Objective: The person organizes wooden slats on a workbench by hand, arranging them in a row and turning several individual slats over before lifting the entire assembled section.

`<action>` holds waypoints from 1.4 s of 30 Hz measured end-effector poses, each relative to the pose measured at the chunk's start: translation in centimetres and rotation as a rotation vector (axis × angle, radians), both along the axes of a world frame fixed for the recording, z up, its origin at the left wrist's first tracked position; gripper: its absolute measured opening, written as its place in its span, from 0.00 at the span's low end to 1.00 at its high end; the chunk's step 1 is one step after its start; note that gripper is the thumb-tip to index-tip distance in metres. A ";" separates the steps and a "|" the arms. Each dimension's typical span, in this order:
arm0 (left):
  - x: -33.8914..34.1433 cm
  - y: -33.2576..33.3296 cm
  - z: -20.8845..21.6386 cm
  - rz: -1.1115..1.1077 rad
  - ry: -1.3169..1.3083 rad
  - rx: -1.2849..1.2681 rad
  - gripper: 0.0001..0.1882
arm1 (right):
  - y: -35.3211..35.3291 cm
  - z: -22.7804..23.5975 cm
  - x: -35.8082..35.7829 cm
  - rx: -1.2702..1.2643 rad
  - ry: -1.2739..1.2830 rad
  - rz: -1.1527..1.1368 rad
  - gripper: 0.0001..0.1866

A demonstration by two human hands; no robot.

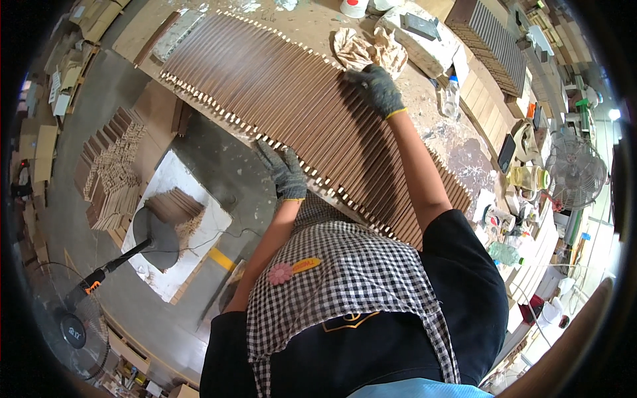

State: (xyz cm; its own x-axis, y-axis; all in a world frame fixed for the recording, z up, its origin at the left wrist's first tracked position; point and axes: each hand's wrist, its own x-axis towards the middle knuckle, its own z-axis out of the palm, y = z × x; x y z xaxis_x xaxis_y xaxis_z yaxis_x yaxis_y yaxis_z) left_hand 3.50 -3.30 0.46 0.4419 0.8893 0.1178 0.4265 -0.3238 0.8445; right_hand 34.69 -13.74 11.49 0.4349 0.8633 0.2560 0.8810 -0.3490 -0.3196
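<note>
A long row of brown wooden slats (279,86) lies side by side on the worktable, their pale narrow ends showing along both edges. My left hand (282,171), in a dark grey glove with a yellow cuff edge, touches the near ends, its fingers apart. Across the row, my right hand (378,91), gloved the same way, rests at the far ends with its fingers stretched over them. Its fingertips are partly hard to make out against the dark wood. No slat appears lifted from the row.
Beyond the row lie a crumpled tan cloth (371,50) and a clear bottle (451,96). More slats (488,50) stand stacked at the far right. At left are a slat pile (109,172), a white board (156,268) and a black fan (73,331). Another fan (574,169) stands right.
</note>
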 end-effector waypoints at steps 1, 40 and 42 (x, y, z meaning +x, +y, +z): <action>0.1 -0.1 0.1 -0.010 -0.006 -0.001 0.48 | -0.8 -0.8 2.0 -0.005 -0.026 -0.108 0.17; -4.5 -0.6 1.2 -0.282 0.201 -0.056 0.48 | -1.5 4.9 -16.9 -0.071 0.274 -0.077 0.23; -4.6 -0.4 0.3 -0.305 0.153 -0.031 0.48 | 0.6 8.4 -18.5 -0.238 1.049 0.044 0.22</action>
